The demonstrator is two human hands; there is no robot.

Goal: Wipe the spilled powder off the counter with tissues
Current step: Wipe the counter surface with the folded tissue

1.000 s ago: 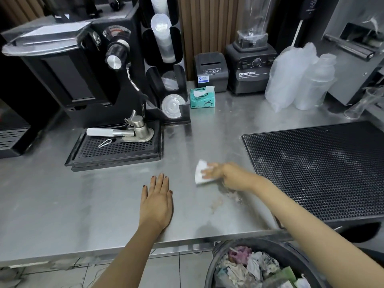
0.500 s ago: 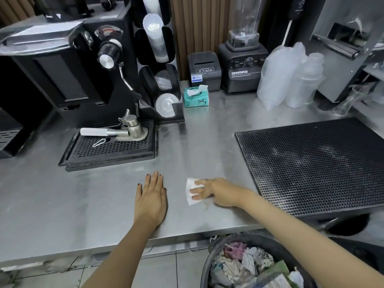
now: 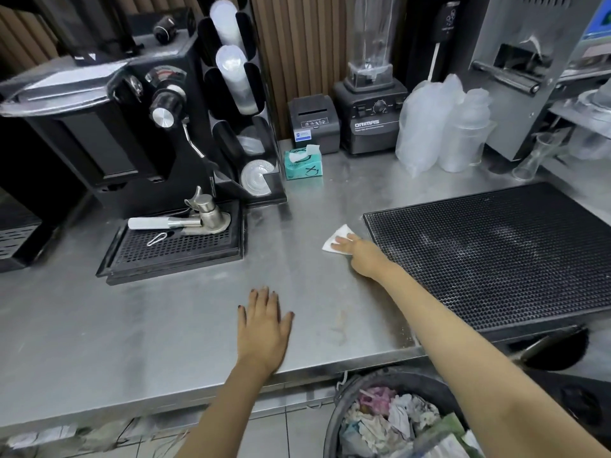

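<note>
Head: tissue [image 3: 338, 239] now farther back, beside mat [image 3: 496, 252].

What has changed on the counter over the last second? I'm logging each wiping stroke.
The right hand slid the white tissue toward the person, then pushed it away again to the near left corner of the black mat, keeping it pressed down throughout. A faint powder smear now lies uncovered near the counter's front edge. The left hand stayed flat on the counter; the tissue box did not move.

Brushed steel counter [image 3: 165, 325], textured rubber mat [image 3: 496, 252], paper tissue [image 3: 337, 238].
</note>
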